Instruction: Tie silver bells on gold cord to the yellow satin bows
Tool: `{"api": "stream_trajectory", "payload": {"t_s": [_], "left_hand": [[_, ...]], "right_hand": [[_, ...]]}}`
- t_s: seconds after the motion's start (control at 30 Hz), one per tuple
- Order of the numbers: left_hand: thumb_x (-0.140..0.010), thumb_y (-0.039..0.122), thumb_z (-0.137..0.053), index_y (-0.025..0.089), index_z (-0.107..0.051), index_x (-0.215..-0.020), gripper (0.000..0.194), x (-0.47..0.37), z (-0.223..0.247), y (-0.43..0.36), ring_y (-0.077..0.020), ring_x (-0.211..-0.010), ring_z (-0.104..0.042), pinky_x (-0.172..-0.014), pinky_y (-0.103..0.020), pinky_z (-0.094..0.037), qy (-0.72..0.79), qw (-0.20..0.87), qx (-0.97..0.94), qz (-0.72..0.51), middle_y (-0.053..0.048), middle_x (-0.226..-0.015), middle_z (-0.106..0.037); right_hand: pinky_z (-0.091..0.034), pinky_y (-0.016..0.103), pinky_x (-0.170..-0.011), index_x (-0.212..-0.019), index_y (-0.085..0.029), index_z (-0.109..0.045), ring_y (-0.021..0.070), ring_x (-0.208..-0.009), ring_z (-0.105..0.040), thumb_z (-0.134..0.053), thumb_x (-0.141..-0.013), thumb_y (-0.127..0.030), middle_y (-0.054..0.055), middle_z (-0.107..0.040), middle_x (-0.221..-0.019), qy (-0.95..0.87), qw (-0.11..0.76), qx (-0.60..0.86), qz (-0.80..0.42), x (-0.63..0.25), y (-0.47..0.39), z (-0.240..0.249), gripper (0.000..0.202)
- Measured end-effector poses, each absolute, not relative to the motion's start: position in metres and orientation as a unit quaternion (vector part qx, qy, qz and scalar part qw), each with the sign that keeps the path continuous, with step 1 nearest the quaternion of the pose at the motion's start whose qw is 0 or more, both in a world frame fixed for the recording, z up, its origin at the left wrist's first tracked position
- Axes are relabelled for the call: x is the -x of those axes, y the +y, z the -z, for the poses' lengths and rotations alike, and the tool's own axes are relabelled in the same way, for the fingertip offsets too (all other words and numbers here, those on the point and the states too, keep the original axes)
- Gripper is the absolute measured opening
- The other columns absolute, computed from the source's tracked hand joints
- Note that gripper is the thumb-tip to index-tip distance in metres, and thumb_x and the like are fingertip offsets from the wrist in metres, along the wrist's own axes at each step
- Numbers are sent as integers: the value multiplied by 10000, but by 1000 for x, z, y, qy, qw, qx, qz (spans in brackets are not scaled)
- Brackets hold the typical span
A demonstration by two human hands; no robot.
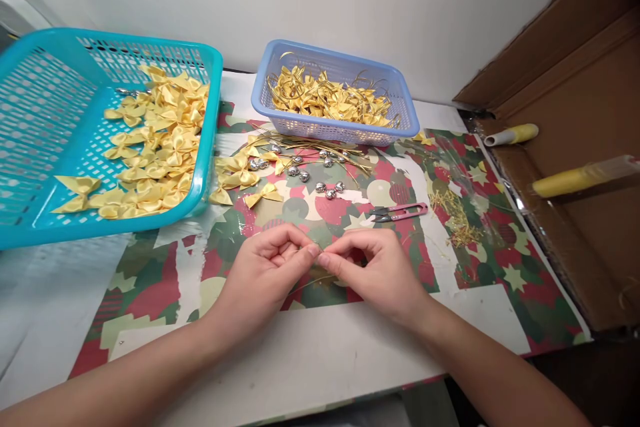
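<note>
My left hand (pixel 273 267) and my right hand (pixel 377 270) meet fingertip to fingertip above the patterned paper, each in a pinch. A thin gold cord (pixel 316 281) hangs in a curve just below them and seems to run up into both pinches; its ends are hidden by my fingers. Behind my hands lie small silver bells (pixel 331 193) in groups, a yellow ribbon bow (pixel 263 195) and more bows at the left. Pink-handled thread snips (pixel 400 212) rest just past my right hand. Straight gold cords (pixel 320 145) lie in a bundle farther back.
A turquoise basket (pixel 214 113) of yellow bows stands at left. At the back, a blue-purple basket (pixel 335 128) holds bows with gold cord loops. Gold cord scraps (pixel 457 220) lie at right, beside a cardboard wall (pixel 575 113) with two yellow-wrapped tubes (pixel 583 177) sticking out.
</note>
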State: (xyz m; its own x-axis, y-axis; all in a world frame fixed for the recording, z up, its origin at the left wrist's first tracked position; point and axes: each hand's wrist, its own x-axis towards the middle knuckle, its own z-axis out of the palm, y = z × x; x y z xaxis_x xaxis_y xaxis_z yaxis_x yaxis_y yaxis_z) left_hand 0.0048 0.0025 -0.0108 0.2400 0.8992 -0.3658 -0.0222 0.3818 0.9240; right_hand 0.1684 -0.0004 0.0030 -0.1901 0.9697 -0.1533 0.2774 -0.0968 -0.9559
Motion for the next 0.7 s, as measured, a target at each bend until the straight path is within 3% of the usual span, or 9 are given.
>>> {"api": "stream_trajectory", "payload": {"t_s": [0.7], "left_hand": [[-791,397,-639,171,-556,-658,275,-3,11,1,-40,-368,-293,-341,-122,-269,508,662,-432,-343,98,-401,-335]], "right_hand": [[-370,203,-454,-637,-146,-718,77,-504,-472,-708,-753,-263,10,-645,-578,-568,348,536,-519,-168,0,-3,165]]}}
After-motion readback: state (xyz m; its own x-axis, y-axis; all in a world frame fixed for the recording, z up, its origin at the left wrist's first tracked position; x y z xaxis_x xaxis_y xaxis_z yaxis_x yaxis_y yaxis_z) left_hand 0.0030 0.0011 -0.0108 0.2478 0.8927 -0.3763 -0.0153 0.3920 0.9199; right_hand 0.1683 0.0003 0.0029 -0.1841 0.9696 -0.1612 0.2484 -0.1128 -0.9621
